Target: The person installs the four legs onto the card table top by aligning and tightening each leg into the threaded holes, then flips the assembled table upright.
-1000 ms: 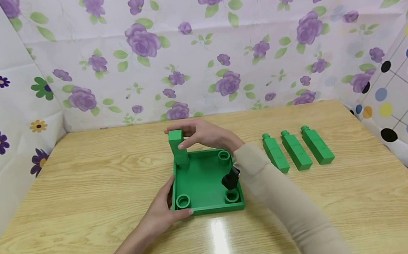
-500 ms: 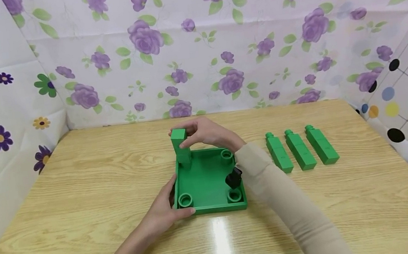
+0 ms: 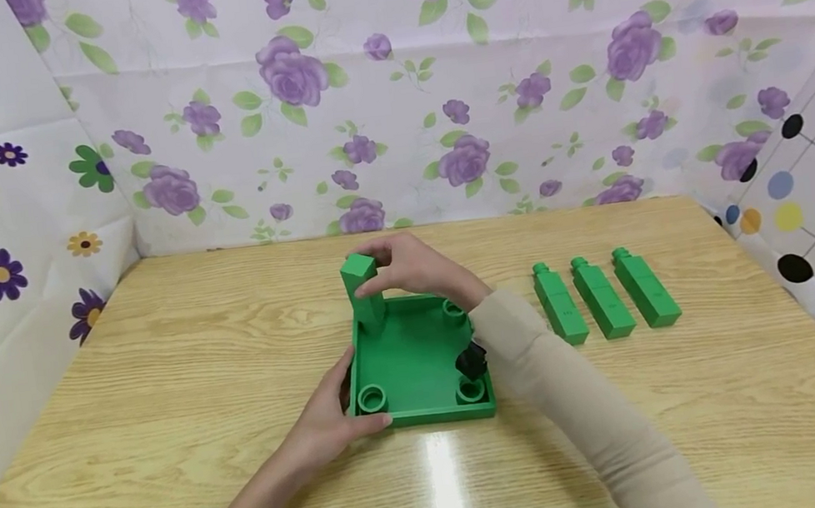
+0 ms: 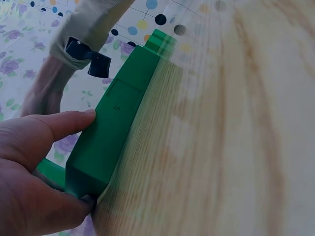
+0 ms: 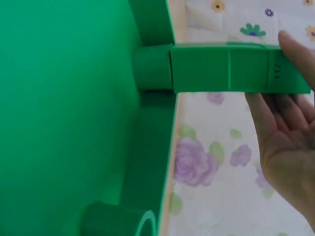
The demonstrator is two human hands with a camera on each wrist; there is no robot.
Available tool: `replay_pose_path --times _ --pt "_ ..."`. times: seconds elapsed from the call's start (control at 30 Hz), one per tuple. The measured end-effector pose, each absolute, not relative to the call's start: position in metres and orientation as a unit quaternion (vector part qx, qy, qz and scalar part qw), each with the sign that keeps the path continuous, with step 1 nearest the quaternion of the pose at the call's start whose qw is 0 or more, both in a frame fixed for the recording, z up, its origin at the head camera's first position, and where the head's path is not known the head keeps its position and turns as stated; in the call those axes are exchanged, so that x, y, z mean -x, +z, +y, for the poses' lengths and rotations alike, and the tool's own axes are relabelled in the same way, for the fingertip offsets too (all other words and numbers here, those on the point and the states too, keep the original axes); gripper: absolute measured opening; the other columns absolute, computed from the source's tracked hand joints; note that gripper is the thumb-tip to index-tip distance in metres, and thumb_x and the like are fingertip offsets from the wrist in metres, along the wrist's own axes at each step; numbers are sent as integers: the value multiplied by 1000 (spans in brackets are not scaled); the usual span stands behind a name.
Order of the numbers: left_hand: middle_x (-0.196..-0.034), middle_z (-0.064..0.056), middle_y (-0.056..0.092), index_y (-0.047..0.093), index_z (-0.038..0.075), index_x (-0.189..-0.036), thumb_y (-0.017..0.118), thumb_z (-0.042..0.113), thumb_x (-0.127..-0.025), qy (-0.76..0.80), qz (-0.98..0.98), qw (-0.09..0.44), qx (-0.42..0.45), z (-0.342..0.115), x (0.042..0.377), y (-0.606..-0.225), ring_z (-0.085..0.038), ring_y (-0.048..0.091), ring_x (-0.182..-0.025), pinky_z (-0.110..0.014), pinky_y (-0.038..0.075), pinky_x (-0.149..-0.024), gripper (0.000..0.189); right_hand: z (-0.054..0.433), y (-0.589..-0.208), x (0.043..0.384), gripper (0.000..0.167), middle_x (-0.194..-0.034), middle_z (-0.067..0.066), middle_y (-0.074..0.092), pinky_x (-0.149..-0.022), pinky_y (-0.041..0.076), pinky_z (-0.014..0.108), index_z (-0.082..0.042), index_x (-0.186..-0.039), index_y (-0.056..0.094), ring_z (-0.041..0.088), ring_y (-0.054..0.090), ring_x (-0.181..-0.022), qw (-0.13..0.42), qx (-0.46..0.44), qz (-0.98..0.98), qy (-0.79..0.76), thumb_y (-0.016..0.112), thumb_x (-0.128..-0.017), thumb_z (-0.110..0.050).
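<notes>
A shallow green square tray-like base (image 3: 414,362) lies on the table, with round sockets in its corners. My left hand (image 3: 326,414) grips its near left corner, thumb along the front wall; the left wrist view shows the thumb and a finger against the base's side (image 4: 115,108). In the far left corner a square green leg (image 3: 359,274) stands upright. My right hand (image 3: 415,265) holds the leg near its top, thumb on one side and fingers behind. In the right wrist view the leg (image 5: 211,69) meets the corner socket (image 5: 153,69) end to end.
Three more green legs with threaded ends, a left one (image 3: 560,304), a middle one (image 3: 604,299) and a right one (image 3: 646,289), lie side by side right of the base. The wooden table (image 3: 219,326) ends at a flowered cloth (image 3: 394,138) behind.
The leg has turned in its corner under my right hand, its top now showing cornerwise. My left hand keeps its grip on the base. The view has shifted slightly.
</notes>
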State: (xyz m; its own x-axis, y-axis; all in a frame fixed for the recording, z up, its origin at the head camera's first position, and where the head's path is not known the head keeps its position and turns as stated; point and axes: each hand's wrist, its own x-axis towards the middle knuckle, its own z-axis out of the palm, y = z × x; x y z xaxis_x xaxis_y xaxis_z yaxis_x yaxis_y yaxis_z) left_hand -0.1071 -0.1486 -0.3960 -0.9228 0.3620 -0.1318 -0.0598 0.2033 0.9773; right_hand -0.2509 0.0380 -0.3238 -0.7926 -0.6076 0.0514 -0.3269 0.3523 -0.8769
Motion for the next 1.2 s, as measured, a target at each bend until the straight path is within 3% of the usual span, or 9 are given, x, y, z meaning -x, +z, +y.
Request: replay_pose_path --times 0.23,0.4,0.6,0.93,1.07,1.2 --pt "-153 -13 29 8 11 -156 78 5 -80 624 756 172 -94 -149 107 -397 -30 41 -131 -40 44 -98 103 27 -325 236 41 -101 1 66 -78 49 25 -9 -112 65 13 62 -93 32 263 856 -444 83 -78 -23" --pt "-154 -14 25 8 10 -156 78 5 -81 625 756 174 -88 -149 107 -396 -31 39 -133 -41 43 -99 103 22 -327 228 38 -86 2 61 -67 47 27 -8 -100 60 13 58 -77 -12 249 873 -419 82 -79 -29" --pt "-157 -14 20 7 9 -156 78 7 -81 624 758 173 -80 -147 107 -396 -31 30 -139 -44 40 -102 104 20 -328 226 43 -84 4 58 -65 46 28 -6 -102 57 16 56 -74 -28 234 885 -401 82 -79 -32" --pt "-157 -14 19 8 8 -156 79 7 -80 626 757 170 -79 -146 106 -394 -31 27 -140 -46 37 -104 104 20 -332 226 42 -76 5 52 -58 41 30 -7 -98 55 18 51 -66 -56 241 883 -398 82 -79 -33" --pt "-157 -13 19 9 8 -156 79 6 -80 625 758 169 -78 -146 106 -394 -31 26 -141 -47 36 -105 104 19 -332 227 44 -83 4 56 -61 43 29 -6 -104 59 17 54 -71 -61 246 888 -383 80 -80 -36" --pt "-157 -12 19 9 9 -156 80 6 -79 622 761 169 -74 -146 107 -395 -30 26 -141 -47 34 -106 105 21 -330 230 58 -102 7 63 -72 47 28 -6 -123 59 18 59 -87 -37 244 894 -374 79 -80 -40"
